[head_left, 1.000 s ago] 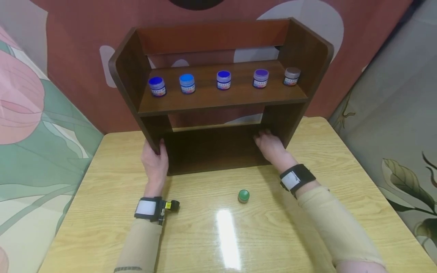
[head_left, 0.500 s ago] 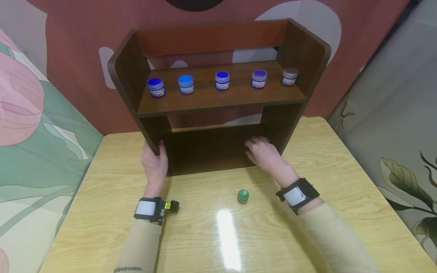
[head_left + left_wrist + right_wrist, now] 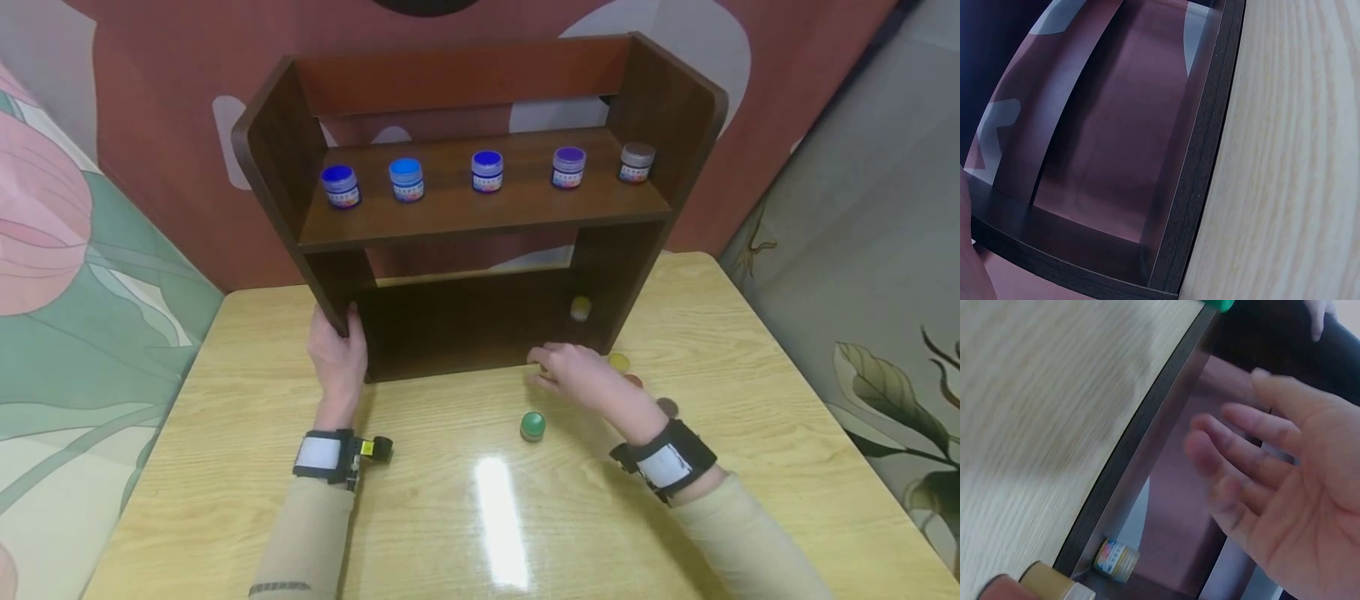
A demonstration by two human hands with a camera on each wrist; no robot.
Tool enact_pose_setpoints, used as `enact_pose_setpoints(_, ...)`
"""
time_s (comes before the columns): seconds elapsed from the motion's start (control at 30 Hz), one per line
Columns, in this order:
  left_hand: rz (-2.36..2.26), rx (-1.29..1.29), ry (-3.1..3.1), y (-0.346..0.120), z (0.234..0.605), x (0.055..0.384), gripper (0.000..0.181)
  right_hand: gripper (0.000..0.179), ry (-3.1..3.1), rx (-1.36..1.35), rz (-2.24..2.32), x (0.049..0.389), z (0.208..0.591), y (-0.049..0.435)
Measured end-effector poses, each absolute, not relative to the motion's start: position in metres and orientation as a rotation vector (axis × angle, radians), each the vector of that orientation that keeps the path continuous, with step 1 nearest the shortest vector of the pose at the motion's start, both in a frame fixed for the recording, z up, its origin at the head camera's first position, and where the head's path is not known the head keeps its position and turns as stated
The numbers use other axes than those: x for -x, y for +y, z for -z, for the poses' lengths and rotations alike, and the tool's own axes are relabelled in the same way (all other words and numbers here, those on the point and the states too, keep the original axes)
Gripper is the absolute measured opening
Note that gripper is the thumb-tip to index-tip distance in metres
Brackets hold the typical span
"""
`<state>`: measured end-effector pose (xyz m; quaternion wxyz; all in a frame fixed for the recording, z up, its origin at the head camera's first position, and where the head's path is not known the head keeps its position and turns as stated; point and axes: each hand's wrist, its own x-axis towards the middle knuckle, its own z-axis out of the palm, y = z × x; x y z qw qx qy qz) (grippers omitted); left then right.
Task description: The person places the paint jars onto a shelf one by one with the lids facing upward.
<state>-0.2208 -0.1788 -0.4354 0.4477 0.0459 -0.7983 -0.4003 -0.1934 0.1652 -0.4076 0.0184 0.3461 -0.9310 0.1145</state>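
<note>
My left hand grips the lower left side panel of a dark brown two-tier shelf, thumb on the inner side. Just in front of the shelf's bottom board, my right hand holds nothing; its fingers are loosely bent in the right wrist view. A small yellowish paint jar stands on the bottom board, by the right panel. Close to my right hand on the table are a yellow-lidded jar, a reddish jar and a brown-topped jar, partly hidden. A green-lidded jar stands nearer me.
On the upper board stand a dark blue jar, a light blue jar, another blue jar, a purple jar and a grey-brown jar. A patterned wall is behind the wooden table.
My right hand has drawn back from inside the lower tier toward me, and the jar on the bottom board is now visible. More jars show beside my wrist. My left hand keeps its grip.
</note>
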Motion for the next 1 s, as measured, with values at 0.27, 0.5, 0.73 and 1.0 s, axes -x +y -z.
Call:
enact_pose_setpoints(0.27, 0.992, -0.115, -1.973, -0.179, 0.436, 0.221, 0.033, 0.028, -2.959, -1.230, -0.420, 0.176, 0.410, 0.159)
enact_pose_setpoints(0.5, 0.992, -0.108, -1.960, -0.179, 0.437, 0.223, 0.032, 0.032, -2.997, -1.348, -0.450, 0.167, 0.415, 0.157)
enact_pose_setpoints(0.73, 0.988, -0.106, -1.961, -0.180, 0.438, 0.224, 0.031, 0.026, -2.979, -1.456, -0.535, 0.163, 0.420, 0.155)
enact_pose_setpoints(1.0, 0.992, -0.096, -1.950, -0.179, 0.437, 0.224, 0.030, 0.020, -3.000, -1.442, -0.478, 0.159, 0.423, 0.153)
